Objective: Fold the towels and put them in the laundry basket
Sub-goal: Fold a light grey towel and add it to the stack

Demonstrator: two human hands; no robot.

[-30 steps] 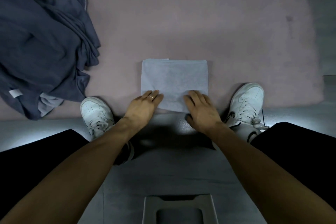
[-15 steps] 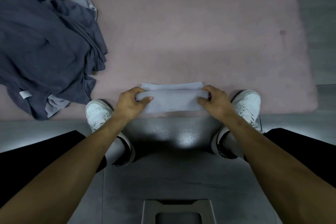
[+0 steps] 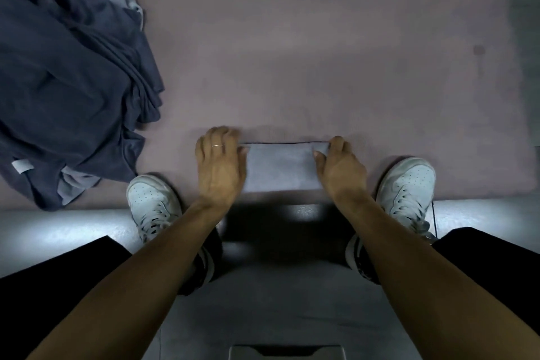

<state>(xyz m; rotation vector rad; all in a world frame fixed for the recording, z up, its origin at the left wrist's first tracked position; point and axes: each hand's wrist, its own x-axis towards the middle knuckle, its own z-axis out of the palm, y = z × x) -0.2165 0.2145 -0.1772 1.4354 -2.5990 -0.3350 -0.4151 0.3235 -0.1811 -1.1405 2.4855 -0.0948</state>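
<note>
A pale pink rug (image 3: 321,52) covers the far floor, with a small dark spot (image 3: 478,50) near its right side. Nearer lies a grey floor (image 3: 277,301), glossy and lit bright along the rug's edge, dim elsewhere.

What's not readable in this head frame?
- Grey container: cut off by the bottom edge; cannot tell if it is the laundry basket.
- Left hand: motion-blurred, finger contact on the folded towel unclear.
- Right hand: its fingertips hide the towel's corner.
- Dark towel pile: cut by the left edge, count unknowable.
</note>
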